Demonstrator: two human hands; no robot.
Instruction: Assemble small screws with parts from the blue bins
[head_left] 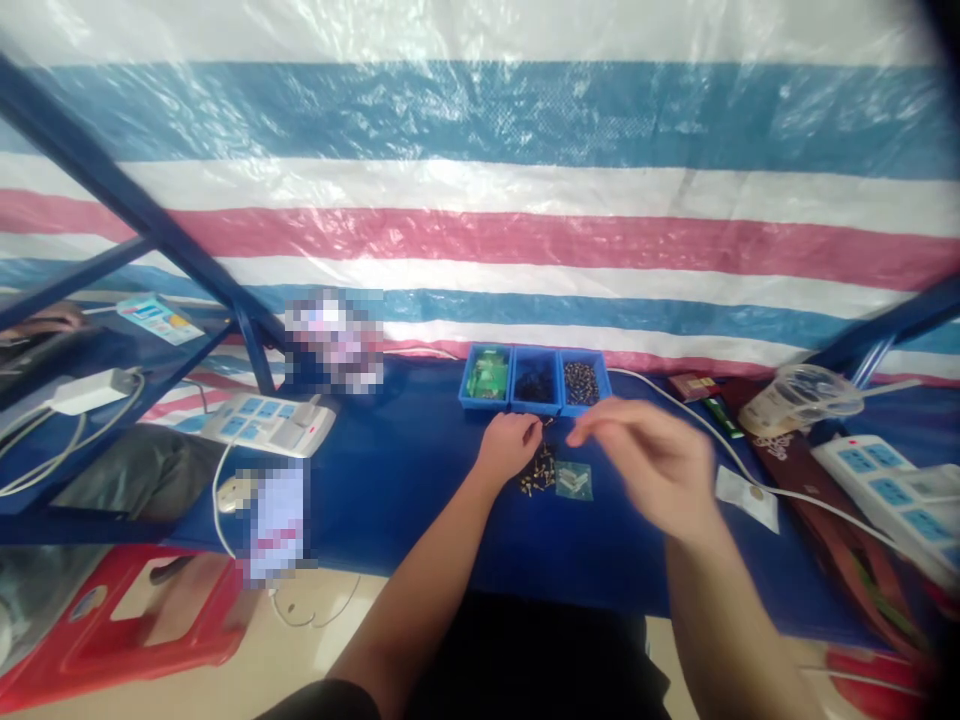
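Note:
My left hand [510, 445] rests on the blue table [405, 490], fingers curled and pinching something small at its tips, just above a pile of small brass-and-black parts [538, 477]. Beside that pile lies a small green circuit board [574, 481]. My right hand [649, 460] hovers blurred over the table to the right of the board, fingers loosely bent; whether it holds anything is unclear. Behind both hands stand three joined blue bins [534, 381]: green boards in the left one, dark parts in the middle one, round beads in the right one.
A white power strip [270, 422] lies at the left and another [892, 490] at the right. A clear plastic cup [806, 395] lies on its side at the back right, a white cable [697, 425] crosses the table. Blue frame bars [150, 230] rise left; a red stool [135, 620] stands below.

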